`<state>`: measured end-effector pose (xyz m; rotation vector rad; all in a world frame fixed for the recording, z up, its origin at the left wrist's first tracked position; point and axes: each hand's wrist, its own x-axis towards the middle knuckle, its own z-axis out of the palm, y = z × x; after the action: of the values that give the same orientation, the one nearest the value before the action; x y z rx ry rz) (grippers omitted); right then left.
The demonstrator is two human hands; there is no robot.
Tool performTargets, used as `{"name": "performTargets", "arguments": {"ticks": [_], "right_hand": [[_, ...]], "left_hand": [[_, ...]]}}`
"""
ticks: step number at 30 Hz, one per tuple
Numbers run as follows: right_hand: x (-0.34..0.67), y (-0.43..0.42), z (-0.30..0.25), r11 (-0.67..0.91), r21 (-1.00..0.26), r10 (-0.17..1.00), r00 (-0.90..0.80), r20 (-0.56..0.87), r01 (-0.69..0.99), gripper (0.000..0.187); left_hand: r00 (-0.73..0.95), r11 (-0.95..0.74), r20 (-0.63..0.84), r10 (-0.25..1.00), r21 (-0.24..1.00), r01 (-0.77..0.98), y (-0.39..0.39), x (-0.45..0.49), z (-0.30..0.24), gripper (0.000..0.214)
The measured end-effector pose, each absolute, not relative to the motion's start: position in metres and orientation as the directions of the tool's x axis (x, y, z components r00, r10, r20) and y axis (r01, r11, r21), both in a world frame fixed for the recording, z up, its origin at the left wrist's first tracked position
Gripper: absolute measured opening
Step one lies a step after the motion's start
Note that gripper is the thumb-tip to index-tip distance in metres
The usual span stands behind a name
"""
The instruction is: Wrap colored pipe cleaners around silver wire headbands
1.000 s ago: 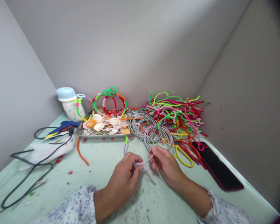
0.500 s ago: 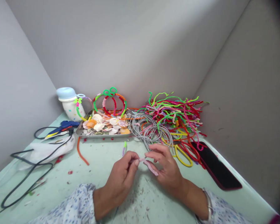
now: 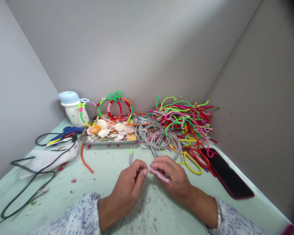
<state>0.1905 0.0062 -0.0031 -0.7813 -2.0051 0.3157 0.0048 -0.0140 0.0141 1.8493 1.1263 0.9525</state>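
My left hand (image 3: pixel 129 184) and my right hand (image 3: pixel 172 176) meet over the pale green table (image 3: pixel 103 192), both pinched on a light pink pipe cleaner (image 3: pixel 159 174) wound round a thin grey wire ring. The pink strand runs from the left fingertips across under the right fingers. A short purple and green pipe cleaner piece (image 3: pixel 130 156) lies just beyond my left hand. Loose grey wire rings (image 3: pixel 159 138) lie right behind my hands.
A heap of coloured pipe cleaners (image 3: pixel 183 120) fills the back right. A metal tray of seashells (image 3: pixel 109 132) holds wrapped hoops (image 3: pixel 116 106). White lidded jar (image 3: pixel 72 109), glue gun (image 3: pixel 63 133) with black cable (image 3: pixel 29 182), plastic bag (image 3: pixel 47 156), orange strand (image 3: pixel 85 161), dark phone (image 3: pixel 227 178).
My right hand has shifted from gripping the ring's edge to lying over the pink strand, turning it round the wire. The left hand has stayed pinched on its end.
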Motion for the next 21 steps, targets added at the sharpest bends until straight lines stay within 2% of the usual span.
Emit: {"name": "performTargets", "arguments": {"ticks": [10, 14, 17, 21], "right_hand": [[0.1901, 0.0075, -0.002, 0.698, -0.619, 0.715, -0.31, 0.627, 0.359, 0.009], [0.1908, 0.0074, -0.0048, 0.58, -0.759, 0.809, -0.314, 0.497, 0.296, 0.004], [0.1903, 0.0065, -0.0073, 0.454, -0.866, 0.868, -0.327, 0.375, 0.211, 0.009], [0.1886, 0.0052, -0.0084, 0.352, -0.926, 0.898, -0.327, 0.295, 0.132, 0.012]], "left_hand": [[0.343, -0.357, 0.224, 0.912, 0.845, 0.399, -0.0119, 0.0053, 0.0116, 0.02], [0.354, -0.375, 0.231, 0.906, 0.825, 0.423, -0.0112, 0.0052, 0.0115, 0.019], [0.368, -0.39, 0.235, 0.9, 0.811, 0.437, -0.0118, 0.0042, 0.0108, 0.019], [0.391, -0.408, 0.232, 0.89, 0.789, 0.46, -0.0127, 0.003, 0.0096, 0.02]]}}
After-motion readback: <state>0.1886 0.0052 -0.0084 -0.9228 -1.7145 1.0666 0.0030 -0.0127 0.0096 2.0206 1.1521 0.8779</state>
